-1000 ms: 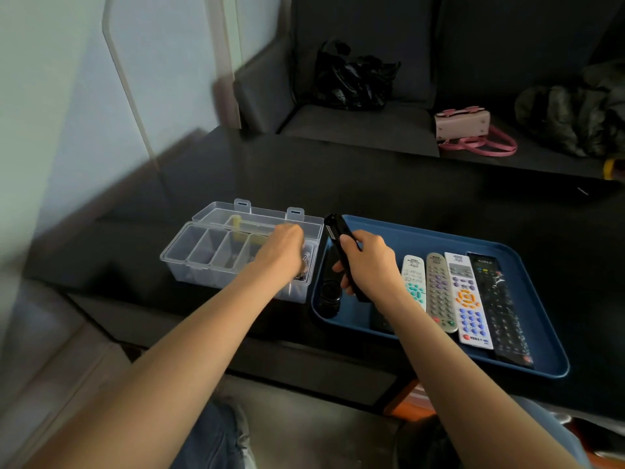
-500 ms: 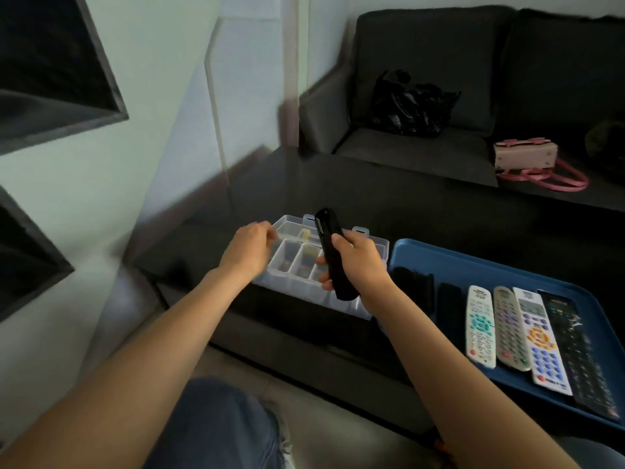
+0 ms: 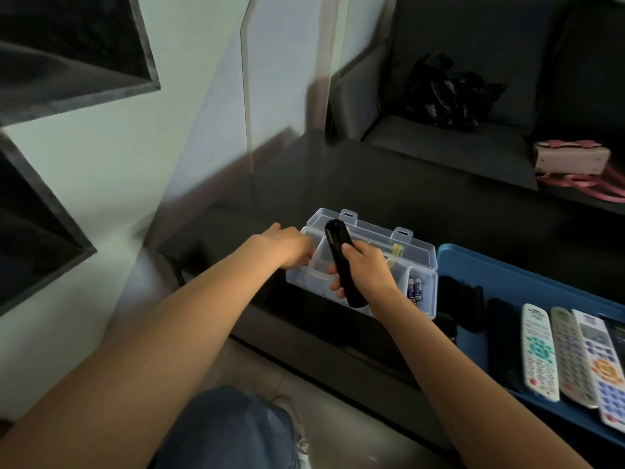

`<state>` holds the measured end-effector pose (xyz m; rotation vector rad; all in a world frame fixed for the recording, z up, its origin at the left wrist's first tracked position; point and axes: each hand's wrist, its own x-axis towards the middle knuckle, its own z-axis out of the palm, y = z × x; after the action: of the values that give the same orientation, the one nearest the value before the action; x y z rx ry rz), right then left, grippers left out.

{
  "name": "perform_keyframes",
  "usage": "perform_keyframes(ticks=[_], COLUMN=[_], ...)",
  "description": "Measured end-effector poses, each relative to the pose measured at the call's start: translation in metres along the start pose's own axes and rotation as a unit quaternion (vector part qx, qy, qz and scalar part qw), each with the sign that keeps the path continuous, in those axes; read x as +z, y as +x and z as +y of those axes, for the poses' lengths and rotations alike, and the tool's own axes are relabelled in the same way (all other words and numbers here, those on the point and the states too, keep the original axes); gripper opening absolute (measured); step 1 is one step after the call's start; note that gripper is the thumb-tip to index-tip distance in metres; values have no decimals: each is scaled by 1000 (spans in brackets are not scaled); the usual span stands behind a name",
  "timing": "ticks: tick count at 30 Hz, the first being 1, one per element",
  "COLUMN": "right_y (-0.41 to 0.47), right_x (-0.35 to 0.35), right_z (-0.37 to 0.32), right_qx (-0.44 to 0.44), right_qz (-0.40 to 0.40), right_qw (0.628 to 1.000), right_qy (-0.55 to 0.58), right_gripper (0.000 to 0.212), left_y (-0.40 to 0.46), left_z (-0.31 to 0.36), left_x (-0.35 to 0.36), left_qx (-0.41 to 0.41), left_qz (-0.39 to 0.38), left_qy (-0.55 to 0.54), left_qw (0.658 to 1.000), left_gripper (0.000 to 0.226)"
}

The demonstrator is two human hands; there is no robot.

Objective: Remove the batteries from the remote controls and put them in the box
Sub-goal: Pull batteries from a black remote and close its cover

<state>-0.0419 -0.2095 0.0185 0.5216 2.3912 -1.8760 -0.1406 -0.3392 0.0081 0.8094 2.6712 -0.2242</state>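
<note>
Batteries (image 3: 415,291), 2 of them with dark blue wrappers, lie in the rightmost compartment of the clear plastic box (image 3: 419,255), which sits open at frame centre on the dark table (image 3: 389,184).

Left of centre, the left hand (image 3: 287,247) reaches to the box's left end, back of the hand up; its fingers curl down at the box's left rim, and whether they hold anything cannot be told. Just right of it, the right hand (image 3: 365,272) grips a black remote (image 3: 341,258) above the box, fingers wrapped round the lower half and thumb along its face, the top end pointing up and slightly left.

At lower right a blue tray (image 3: 507,265) touches the box's right side. It carries dark remotes (image 3: 504,336) on its left part, then 3 light remotes (image 3: 571,360) side by side, cut by the frame edge.

Behind the table, at upper right, stands a dark grey sofa (image 3: 456,143) with a black bag (image 3: 446,93) and a pink handbag (image 3: 571,160) on its seat. Pale wall (image 3: 101,157) fills the left, with dark angular shelves (image 3: 67,49) at upper left. A jeans-clad knee (image 3: 230,431) shows at bottom centre over a light floor (image 3: 338,394).
</note>
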Motion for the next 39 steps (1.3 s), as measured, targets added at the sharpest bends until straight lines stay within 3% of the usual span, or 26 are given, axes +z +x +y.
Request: perform_keyframes(ticks=[4,8,13,19,24,31,39], right_y=[4,4,5,6,8,7,8], right_x=[-1,-2,-1,1,1,3,5], right_z=[2,3,4,4,6,8,5], right_qx=[-4,-2,3,11,13,-13,-45], right_qz=[-2,-3,5,9,11,31,9], right_qw=[1000,1000,1000,1000,1000,998,989], right_qy=[-17,-24,-20,-15,-20,-61,-139], right_gripper=[18,20,21,23,25,25,24], left_y=[6,15,13,14,19,17,-2], left_z=[7,12,6,1,1,-10,-1], left_x=[-10,-5,0,2,3,6,-2], left_qx=[-39,-40,-9,-18,1,53,47], left_qz=[-28,-8,36,16,46,90,121], left_qy=[-59,-103,-69,-99,-68,-94,-120], left_qw=[997,994,997,995,997,990,984], left_gripper=[15,9,25,15,21,6,14])
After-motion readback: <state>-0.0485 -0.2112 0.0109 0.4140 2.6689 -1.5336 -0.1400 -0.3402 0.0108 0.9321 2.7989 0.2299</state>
